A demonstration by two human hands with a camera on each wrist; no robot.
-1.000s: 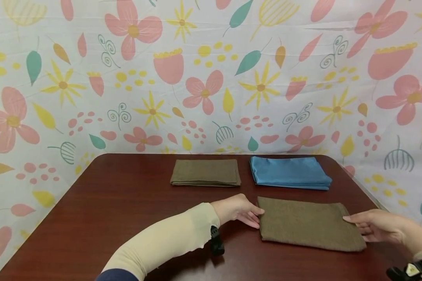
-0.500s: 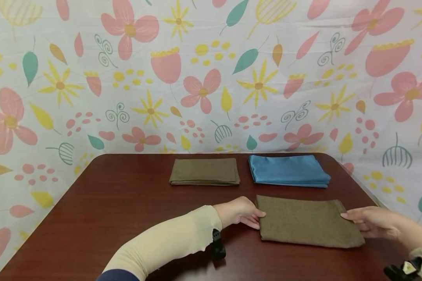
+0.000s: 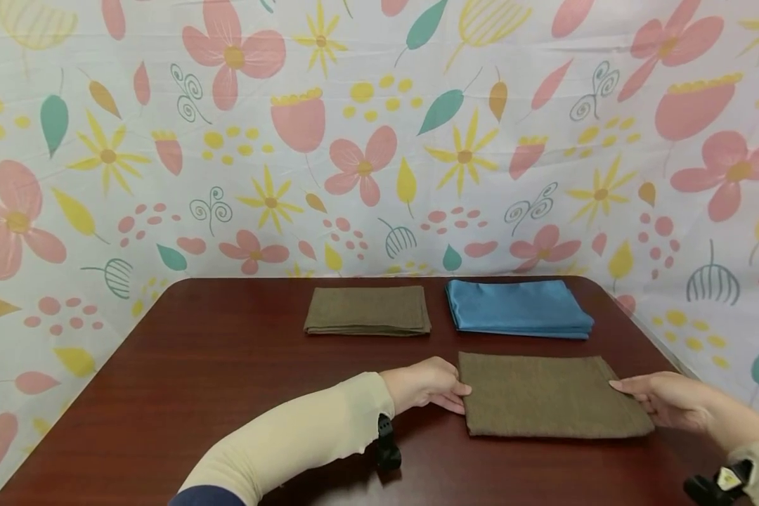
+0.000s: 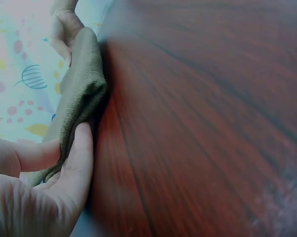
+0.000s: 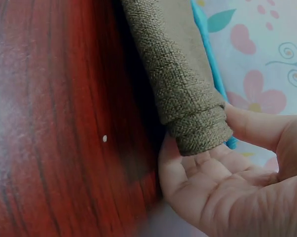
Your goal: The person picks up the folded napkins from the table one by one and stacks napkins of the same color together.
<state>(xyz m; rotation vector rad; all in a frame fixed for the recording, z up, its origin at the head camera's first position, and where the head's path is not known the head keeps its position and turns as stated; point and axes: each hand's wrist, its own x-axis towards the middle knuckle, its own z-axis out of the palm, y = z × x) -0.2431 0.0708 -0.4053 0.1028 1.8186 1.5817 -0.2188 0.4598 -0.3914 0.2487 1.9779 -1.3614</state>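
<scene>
Left hand (image 3: 431, 383) is pinching the left edge of the near brown cloth (image 3: 553, 397), thumb on top and fingers underneath, gap closed down to the cloth's thickness. Right hand (image 3: 679, 402) is gripping the right end of the same cloth, thumb above, fingers curling under the folded layers. Near brown cloth is lying flat and folded between both hands, over the near right part of the dark red-brown table (image 3: 228, 351); can't tell whether its middle is touching the wood. Far brown cloth (image 3: 367, 310), also folded, is resting near the far edge, just right of centre. Folded blue cloth (image 3: 519, 309) is sitting to its right, just beside it, on the far side of the held cloth. Cream sleeve (image 3: 303, 429) is covering the left forearm, black clip (image 3: 388, 443) hanging at the cuff. Flower-print backdrop (image 3: 354, 91) is hanging behind the table. Small white speck (image 5: 104, 138) is showing on the tabletop.
</scene>
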